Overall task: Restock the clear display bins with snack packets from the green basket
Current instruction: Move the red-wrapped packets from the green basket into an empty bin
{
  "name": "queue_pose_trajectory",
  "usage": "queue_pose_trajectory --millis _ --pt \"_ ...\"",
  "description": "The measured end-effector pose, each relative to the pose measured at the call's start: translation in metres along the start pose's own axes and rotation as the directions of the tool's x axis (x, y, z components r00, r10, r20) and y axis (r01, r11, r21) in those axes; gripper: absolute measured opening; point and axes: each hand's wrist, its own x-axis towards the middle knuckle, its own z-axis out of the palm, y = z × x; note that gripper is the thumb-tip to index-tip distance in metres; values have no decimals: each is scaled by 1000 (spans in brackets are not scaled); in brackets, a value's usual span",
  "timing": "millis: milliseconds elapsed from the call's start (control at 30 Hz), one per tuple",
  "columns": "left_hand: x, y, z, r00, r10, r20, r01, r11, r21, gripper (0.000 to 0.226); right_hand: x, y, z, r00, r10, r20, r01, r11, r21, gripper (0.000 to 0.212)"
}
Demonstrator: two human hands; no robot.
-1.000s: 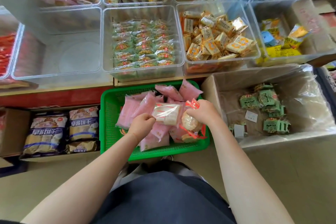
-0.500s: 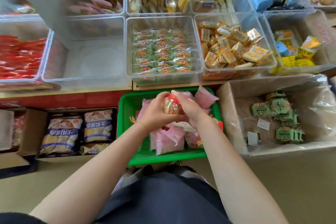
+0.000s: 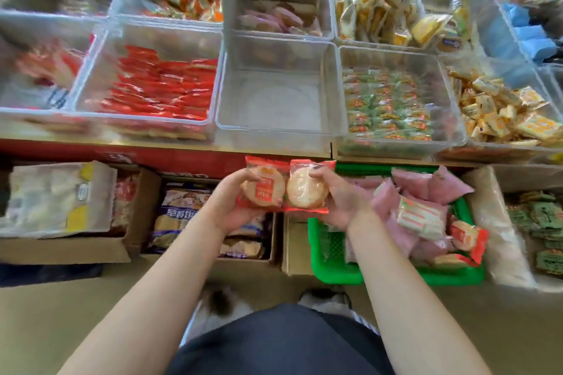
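- While the left hand (image 3: 234, 207) grips one red-edged cracker packet (image 3: 263, 187) and the right hand (image 3: 341, 201) grips a second cracker packet (image 3: 307, 192), the two wrappers touch edge to edge between the thumbs, fingers curled behind each.
- Directly beyond the grip stands the empty clear bin (image 3: 274, 94), its near rim just past the packets' top edges and open room inside it.
- Left of that bin sits the bin of red packets (image 3: 158, 88); right of it, the bin of green packets (image 3: 387, 106).
- Right of the grip and a little nearer the person lies the green basket (image 3: 332, 265), heaped with pink packets (image 3: 426, 183) and a few more red-edged ones.
- Below and left of the grip, cardboard boxes (image 3: 134, 222) of bagged goods sit under the shelf edge.
- Motion blur smears the far bins and the left side; printing on the wrappers cannot be read.
- Each held packet is clear film with red ends, showing a round pale biscuit.
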Motion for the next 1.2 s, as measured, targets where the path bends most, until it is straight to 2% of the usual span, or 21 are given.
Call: queue_pose_trajectory --millis 67,133,233,300,400,433,500,567,633,700,733,800,833,900,1000,1067,1133,1200 --pt "-17 27 -53 999 -10 -46 11 1000 26 53 23 16 55 1000 -8 -25 8 1000 23 33" --pt "-30 57 -106 997 -3 -74 11 995 104 34 46 33 110 999 -11 -33 13 999 51 38" --pt "-43 99 -172 992 28 -121 -6 984 179 38 76 51 175 999 -24 -31 25 998 59 45" --pt "-48 124 -202 980 67 -189 -35 985 168 39 93 55 206 999 -41 -10 42 995 87 61" --pt "-40 163 -227 945 129 -302 -72 978 194 47 116 51 237 998 -39 39 30 978 206 104" --pt "-37 177 -232 924 176 -340 -108 972 208 43 124 48 244 999 -34 41 25 978 207 108" --pt "-25 205 -239 868 298 -397 -218 947 234 37 140 40 256 999 -39 -4 39 990 133 97" --pt "-15 231 -241 824 424 -375 -323 896 303 31 154 27 269 997 -61 -57 63 997 37 68" --pt "-5 254 -241 799 517 -307 -400 838 371 16 167 12 283 988 -116 -103 113 993 -32 38" --pt "12 273 -243 738 627 -251 -449 733 510 16 180 -2 292 965 -199 -169 191 980 -61 16" --pt "21 283 -244 691 690 -216 -434 634 640 16 188 -8 295 950 -234 -208 224 972 -69 12" --pt "37 299 -245 589 800 -113 -316 357 879 11 204 -19 295 915 -285 -284 267 958 -103 19" --pt "46 305 -248 563 825 -55 -259 239 936 11 211 -24 294 899 -308 -312 282 951 -125 23" --pt "63 316 -254 565 824 26 -183 95 978 15 223 -33 292 886 -332 -324 293 942 -164 22" --pt "97 328 -268 570 811 131 -143 -59 988 15 238 -44 286 886 -352 -301 304 932 -196 17" --pt "116 333 -277 584 787 198 -146 -138 980 18 247 -52 281 861 -398 -316 329 911 -250 22" --pt "128 336 -282 592 772 231 -151 -175 973 21 259 -60 277 811 -446 -379 329 883 -334 29" --pt "134 335 -285 578 782 234 -137 -189 972 26 272 -70 273 743 -510 -433 315 838 -446 23"
